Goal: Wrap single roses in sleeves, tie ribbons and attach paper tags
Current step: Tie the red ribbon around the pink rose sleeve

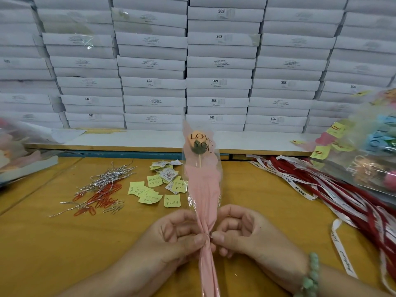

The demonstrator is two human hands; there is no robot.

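Note:
A single peach rose (197, 140) stands upright in a pink and clear sleeve (203, 185) printed "LOVE YOU". The sleeve is gathered tight at its neck low in the middle of the view. My left hand (177, 236) pinches that neck from the left. My right hand (237, 234), with a green bead bracelet at the wrist, pinches a small tie at the same spot from the right. Yellow and white paper tags (158, 187) lie on the wooden table (53, 243) behind my left hand. Red and white ribbons (334, 196) lie to the right.
Silver twist ties and red paper clips (98, 194) are heaped at the left. Bags of wrapped flowers sit at the far left (19, 146) and far right (368, 146). Stacked white boxes (218, 67) form a wall behind a white shelf.

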